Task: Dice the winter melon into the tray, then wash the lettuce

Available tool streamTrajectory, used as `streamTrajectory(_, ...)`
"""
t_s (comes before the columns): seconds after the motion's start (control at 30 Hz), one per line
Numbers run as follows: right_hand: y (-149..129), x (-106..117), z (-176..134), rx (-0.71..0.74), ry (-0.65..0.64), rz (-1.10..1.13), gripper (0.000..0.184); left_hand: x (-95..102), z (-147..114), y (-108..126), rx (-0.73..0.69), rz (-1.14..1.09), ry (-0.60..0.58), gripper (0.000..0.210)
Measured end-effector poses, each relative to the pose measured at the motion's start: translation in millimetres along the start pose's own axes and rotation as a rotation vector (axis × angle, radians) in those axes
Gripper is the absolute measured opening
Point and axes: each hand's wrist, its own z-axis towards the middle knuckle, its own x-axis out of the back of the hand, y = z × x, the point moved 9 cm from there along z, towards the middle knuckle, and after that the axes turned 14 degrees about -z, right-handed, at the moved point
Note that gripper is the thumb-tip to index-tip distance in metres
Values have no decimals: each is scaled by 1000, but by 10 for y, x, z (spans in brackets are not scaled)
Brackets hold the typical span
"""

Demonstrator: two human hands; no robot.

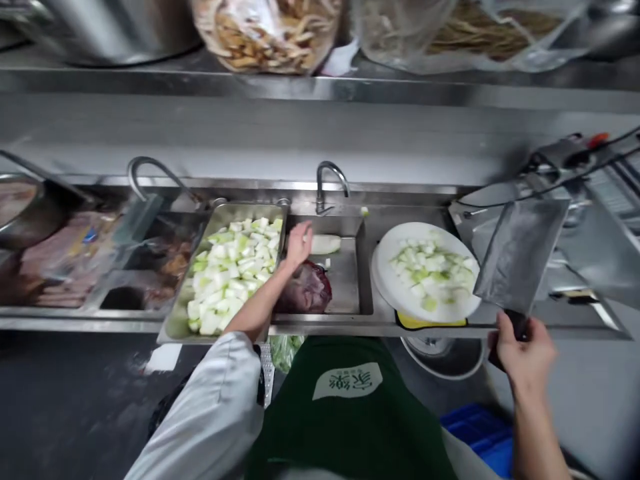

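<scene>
The cleaver point(523, 253) is being clasped by the right hand point(527, 357); the left hand point(299, 244), grip unclear, is being held near the white vegetable point(327, 245).

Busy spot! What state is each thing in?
Cleaver: gripped by its handle in the right hand.
Left hand: open, fingers extended by the vegetable, contact unclear.
Vegetable: undiced, lying in the sink.
Reddish lump: also in the sink.
White board: bearing cut pieces.
Metal tray: mostly filled with similar pieces.
Sink faucet: no water visible.

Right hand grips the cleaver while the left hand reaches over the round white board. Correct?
Not quite: the left hand reaches over the sink, not the round white board, as the head view shows. The right hand does grip the cleaver.
</scene>
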Motion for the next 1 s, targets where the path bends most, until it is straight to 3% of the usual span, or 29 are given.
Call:
streamTrajectory(0.07, 319, -11, -119, -93, -47, -25, 56, -806, -120, 321, -53, -99, -137, 47)
streamTrajectory(0.13, 501, 19, -208, -75, -46, -181, 47, -1472, -294, 641, -108, -183, -244, 44)
streamTrajectory(0.23, 609, 93, -249, 24, -15, -461, 38, -2065, -492, 1023, -134, -287, -260, 41)
streamTrajectory(0.4, 732, 96, -29, 177, -28, -632, 29, -2443, -581, 1304, -75, -351, -160, 38)
streamTrajectory(0.53, 1179, -44, 131, 175, -102, -495, 29, -2665, -756, 1120, 47, -221, -186, 48)
streamTrajectory(0.6, 1527, -177, 132, 91, -154, -287, 35, -2859, -954, 982, 136, -105, -297, 75)
streamTrajectory(0.67, 1883, -385, 56, -56, -230, -11, 48, -3137, -1212, 924, 188, 54, -481, 109)
streamTrajectory(0.77, 2227, -835, -243, -341, -412, 438, 62, -3585, -1528, 991, 177, 293, -717, 127)
streamTrajectory(0.83, 2265, -1100, -492, -478, -516, 665, 64, -3812, -1554, 1065, 166, 384, -738, 123)
streamTrajectory(1.0, 2222, -1451, -903, -597, -598, 885, 65, -4075, -1201, 1082, 235, 407, -551, 111)
